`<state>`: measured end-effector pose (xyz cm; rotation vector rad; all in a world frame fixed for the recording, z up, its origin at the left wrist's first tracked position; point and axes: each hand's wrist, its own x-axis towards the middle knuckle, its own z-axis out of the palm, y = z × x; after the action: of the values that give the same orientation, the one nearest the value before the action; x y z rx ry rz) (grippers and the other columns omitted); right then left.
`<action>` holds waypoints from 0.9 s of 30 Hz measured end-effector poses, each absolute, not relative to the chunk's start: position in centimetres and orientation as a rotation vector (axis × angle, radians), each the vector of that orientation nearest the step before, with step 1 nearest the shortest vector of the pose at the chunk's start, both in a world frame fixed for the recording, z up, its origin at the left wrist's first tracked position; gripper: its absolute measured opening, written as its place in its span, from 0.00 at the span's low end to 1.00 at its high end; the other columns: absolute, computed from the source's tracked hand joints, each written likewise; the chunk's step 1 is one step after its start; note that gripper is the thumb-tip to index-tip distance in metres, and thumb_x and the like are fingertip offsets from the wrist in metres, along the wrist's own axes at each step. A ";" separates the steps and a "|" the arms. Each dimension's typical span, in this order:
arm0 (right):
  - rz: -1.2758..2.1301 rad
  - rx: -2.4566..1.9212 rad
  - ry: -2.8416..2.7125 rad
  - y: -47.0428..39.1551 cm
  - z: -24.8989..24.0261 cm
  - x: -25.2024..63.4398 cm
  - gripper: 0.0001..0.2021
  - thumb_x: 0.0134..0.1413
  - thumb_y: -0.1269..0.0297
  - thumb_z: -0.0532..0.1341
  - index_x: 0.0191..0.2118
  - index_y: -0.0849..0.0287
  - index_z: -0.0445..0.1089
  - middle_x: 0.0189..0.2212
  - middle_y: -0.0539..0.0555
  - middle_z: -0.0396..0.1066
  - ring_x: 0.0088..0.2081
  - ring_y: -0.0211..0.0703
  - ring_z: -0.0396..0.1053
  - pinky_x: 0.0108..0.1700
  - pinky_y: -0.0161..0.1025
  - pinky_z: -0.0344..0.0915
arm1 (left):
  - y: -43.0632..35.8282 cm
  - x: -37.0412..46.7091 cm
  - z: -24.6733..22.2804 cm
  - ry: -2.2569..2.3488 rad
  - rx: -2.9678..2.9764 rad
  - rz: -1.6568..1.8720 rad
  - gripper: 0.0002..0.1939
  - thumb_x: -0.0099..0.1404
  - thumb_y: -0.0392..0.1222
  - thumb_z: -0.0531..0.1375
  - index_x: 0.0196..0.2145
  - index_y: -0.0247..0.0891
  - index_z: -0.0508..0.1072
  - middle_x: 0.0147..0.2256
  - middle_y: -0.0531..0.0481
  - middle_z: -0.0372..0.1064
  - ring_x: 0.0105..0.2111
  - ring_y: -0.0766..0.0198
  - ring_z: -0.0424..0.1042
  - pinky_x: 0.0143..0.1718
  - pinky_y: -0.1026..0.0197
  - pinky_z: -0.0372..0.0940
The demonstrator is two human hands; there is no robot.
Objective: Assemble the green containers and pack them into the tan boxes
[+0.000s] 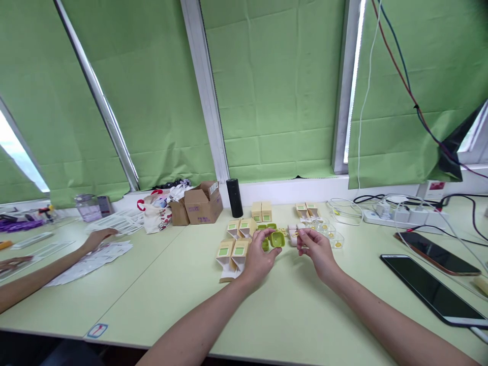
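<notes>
My left hand [262,254] holds a small green square dish [277,239] between thumb and fingers, above the table. Just right of it, my right hand [313,248] is pinched closed at the fingertips; what it holds, if anything, is too small to name. More green dishes sit behind my left hand. Small beige boxes with green labels [240,251] stand open beside my left wrist, and two closed beige boxes [261,211] stand farther back. Clear round containers with yellow bits [336,239] lie past my right hand, near pale pink pieces [293,235].
A black cylinder [234,198] and a cardboard box [204,203] stand at the back. Two phones [434,290], a power strip [406,219] and cables lie at the right. Another person's arms [57,269] reach over papers [91,260] at the left.
</notes>
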<state>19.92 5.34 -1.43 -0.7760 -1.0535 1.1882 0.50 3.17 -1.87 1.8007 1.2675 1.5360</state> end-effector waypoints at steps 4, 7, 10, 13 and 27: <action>1.202 -0.691 -1.118 4.9 -1.3 19.6 0.26 0.42 0.42 0.78 0.40 0.58 0.78 0.28 0.52 0.77 0.29 0.44 0.75 0.29 0.41 0.76 | 3.1 0.6 -1.8 1.274 1.794 1.541 0.25 0.59 0.31 0.70 0.53 0.45 0.77 0.54 0.45 0.73 0.56 0.52 0.72 0.60 0.48 0.64; 1.173 -0.633 -1.179 4.6 -1.2 19.5 0.24 0.45 0.45 0.78 0.40 0.57 0.77 0.29 0.52 0.77 0.31 0.45 0.77 0.30 0.42 0.78 | 3.1 0.6 -1.7 1.280 1.799 1.547 0.25 0.58 0.30 0.70 0.52 0.44 0.77 0.53 0.45 0.73 0.55 0.52 0.72 0.60 0.48 0.64; 1.136 -0.601 -1.232 4.4 -1.0 19.4 0.22 0.47 0.46 0.77 0.40 0.57 0.77 0.28 0.52 0.76 0.31 0.46 0.76 0.30 0.43 0.78 | 3.1 0.7 -1.6 1.267 1.792 1.553 0.24 0.58 0.30 0.70 0.52 0.44 0.77 0.53 0.45 0.73 0.55 0.52 0.72 0.60 0.48 0.64; 1.078 -0.610 -1.276 4.3 -1.1 19.3 0.21 0.47 0.47 0.77 0.38 0.57 0.76 0.28 0.51 0.74 0.29 0.44 0.74 0.29 0.43 0.77 | 3.1 0.7 -1.8 1.255 1.796 1.556 0.24 0.58 0.31 0.70 0.52 0.44 0.77 0.53 0.45 0.73 0.56 0.52 0.72 0.60 0.48 0.65; 0.107 -0.604 -1.749 4.2 -2.4 19.4 0.09 0.70 0.67 0.60 0.46 0.52 0.78 0.39 0.55 0.82 0.39 0.49 0.78 0.42 0.45 0.75 | 1.6 1.2 -0.7 1.199 1.898 1.483 0.23 0.60 0.29 0.69 0.51 0.46 0.77 0.53 0.46 0.68 0.56 0.52 0.70 0.62 0.46 0.66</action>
<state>19.43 4.22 -2.39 -0.6043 -1.7493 0.1075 1.20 1.61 -0.65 1.8982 1.1989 1.4830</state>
